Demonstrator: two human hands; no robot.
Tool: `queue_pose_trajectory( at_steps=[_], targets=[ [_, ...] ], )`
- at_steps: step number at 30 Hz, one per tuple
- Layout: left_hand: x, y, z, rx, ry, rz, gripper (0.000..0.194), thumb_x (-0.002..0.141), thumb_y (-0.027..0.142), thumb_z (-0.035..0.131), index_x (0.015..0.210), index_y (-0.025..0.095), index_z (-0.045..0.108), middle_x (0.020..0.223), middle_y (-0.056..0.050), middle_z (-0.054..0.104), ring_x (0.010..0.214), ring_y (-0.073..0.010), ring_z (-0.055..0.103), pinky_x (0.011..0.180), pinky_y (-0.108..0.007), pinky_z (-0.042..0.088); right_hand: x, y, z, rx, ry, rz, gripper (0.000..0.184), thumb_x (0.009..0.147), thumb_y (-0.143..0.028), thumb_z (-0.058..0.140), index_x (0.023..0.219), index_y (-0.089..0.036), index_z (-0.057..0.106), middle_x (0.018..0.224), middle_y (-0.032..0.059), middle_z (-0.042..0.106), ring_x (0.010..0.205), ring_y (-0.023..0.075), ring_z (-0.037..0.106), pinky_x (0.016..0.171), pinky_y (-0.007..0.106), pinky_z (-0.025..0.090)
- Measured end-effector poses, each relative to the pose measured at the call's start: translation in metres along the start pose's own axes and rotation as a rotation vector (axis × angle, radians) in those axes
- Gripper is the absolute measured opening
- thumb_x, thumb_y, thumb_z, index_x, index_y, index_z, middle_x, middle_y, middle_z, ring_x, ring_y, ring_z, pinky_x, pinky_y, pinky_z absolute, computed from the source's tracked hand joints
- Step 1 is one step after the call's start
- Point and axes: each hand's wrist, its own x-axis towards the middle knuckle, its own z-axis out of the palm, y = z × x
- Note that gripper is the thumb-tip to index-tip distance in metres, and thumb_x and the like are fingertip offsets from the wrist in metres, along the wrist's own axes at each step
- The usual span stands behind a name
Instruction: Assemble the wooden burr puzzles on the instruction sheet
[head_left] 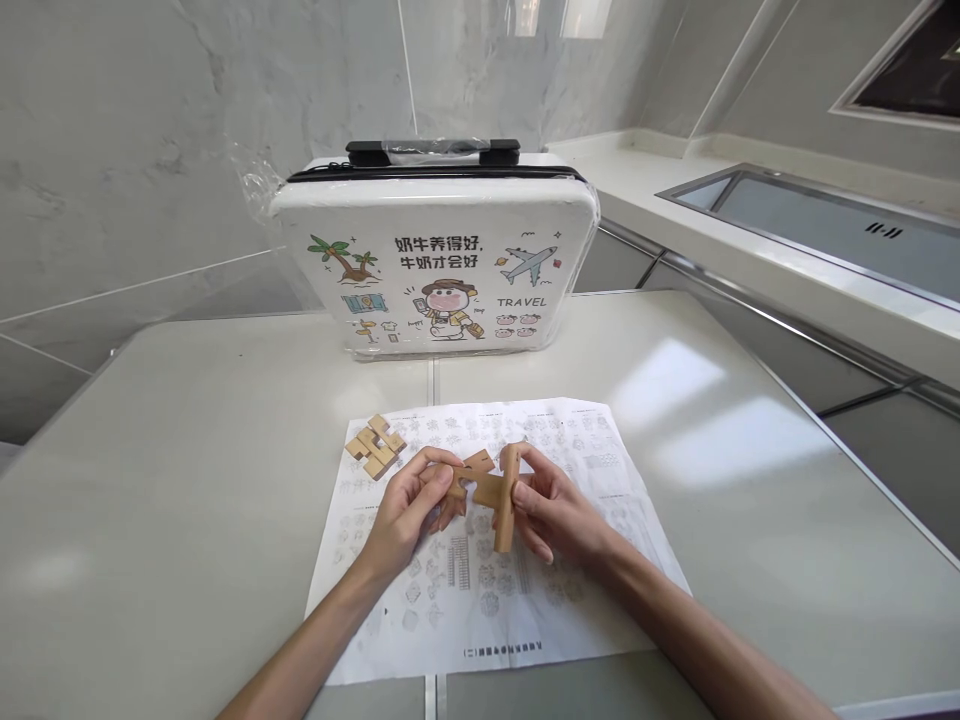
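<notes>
Above a printed sheet [525, 620], both hands hold notched wooden puzzle pieces that meet between them. My left hand [415, 498] pinches the left end of the flat notched wooden pieces [484, 487], thumb on top. My right hand [551, 505] is closed on an upright wooden bar [508, 500], its thumb pressing the bar's right side. The flat pieces touch the bar at its middle; whether they interlock I cannot tell. Up and left of my left hand, several more notched wooden pieces [376, 446] lie close together on the sheet's corner.
A white case [439, 220] with cartoon prints and a black handle, wrapped in clear plastic, stands at the table's back against a tiled wall. The light table [187, 480] has a seam down its middle. A counter with a glass-topped panel [825, 225] runs along the right.
</notes>
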Motion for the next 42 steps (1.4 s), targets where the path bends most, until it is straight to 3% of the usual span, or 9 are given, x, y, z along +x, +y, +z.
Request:
queue_pose_trajectory(
  at_steps=[3,8,17,24,31,42],
  targets=[
    [0.0004,-0.0011,-0.0009,0.001,-0.004,-0.002,0.030,0.104,0.049,0.066,0.111,0.019,0.064,0.072,0.000,0.066,0.052,-0.0092,0.045,0.053,-0.024,0.034,0.0001,-0.0013,0.0019,0.027,0.007,-0.043,0.043,0.099,-0.057,0.075,0.119,-0.026,0.053,0.060,-0.0101,0.061,0.033,0.0066,0.044,0.039,0.019,0.028],
    [0.0016,-0.0002,-0.0001,-0.017,0.021,-0.001,0.032,0.102,0.050,0.068,0.110,0.019,0.065,0.066,0.002,0.063,0.050,-0.0091,0.044,0.051,-0.023,0.033,0.0003,-0.0025,0.0029,0.046,0.007,-0.060,0.041,0.102,-0.050,0.074,0.127,-0.025,0.053,0.061,-0.0092,0.061,0.042,0.0074,0.048,0.049,0.021,0.036],
    [0.0010,0.0019,0.0021,-0.023,0.018,-0.008,0.031,0.102,0.049,0.068,0.109,0.019,0.065,0.067,0.003,0.062,0.049,-0.0079,0.042,0.051,-0.023,0.033,-0.0005,-0.0064,0.0047,0.057,-0.046,-0.036,0.045,0.099,-0.052,0.077,0.124,-0.026,0.051,0.072,-0.0085,0.065,0.034,0.0035,0.042,0.038,0.018,0.029],
    [0.0011,0.0016,0.0020,-0.024,0.029,-0.002,0.030,0.102,0.049,0.069,0.109,0.020,0.065,0.066,0.003,0.061,0.049,-0.0077,0.042,0.051,-0.023,0.033,-0.0021,-0.0062,0.0044,0.043,-0.028,-0.035,0.036,0.101,-0.048,0.075,0.118,-0.027,0.050,0.072,-0.0095,0.063,0.032,0.0033,0.038,0.034,0.018,0.025],
    [0.0017,0.0002,0.0014,-0.040,0.046,-0.008,0.032,0.100,0.050,0.071,0.108,0.020,0.066,0.068,0.002,0.063,0.048,-0.0080,0.043,0.050,-0.023,0.033,-0.0024,-0.0089,0.0062,0.083,-0.008,-0.036,0.036,0.101,-0.044,0.075,0.121,-0.027,0.051,0.061,-0.0095,0.061,0.037,0.0075,0.044,0.043,0.020,0.034],
    [0.0002,0.0027,0.0030,-0.005,0.011,0.006,0.030,0.103,0.049,0.067,0.110,0.020,0.065,0.064,0.003,0.063,0.049,-0.0085,0.043,0.052,-0.023,0.034,-0.0006,-0.0031,0.0009,0.083,0.084,-0.004,0.033,0.093,-0.039,0.074,0.115,-0.026,0.052,0.062,-0.0089,0.061,0.035,0.0069,0.036,0.036,0.019,0.028]
  ],
)
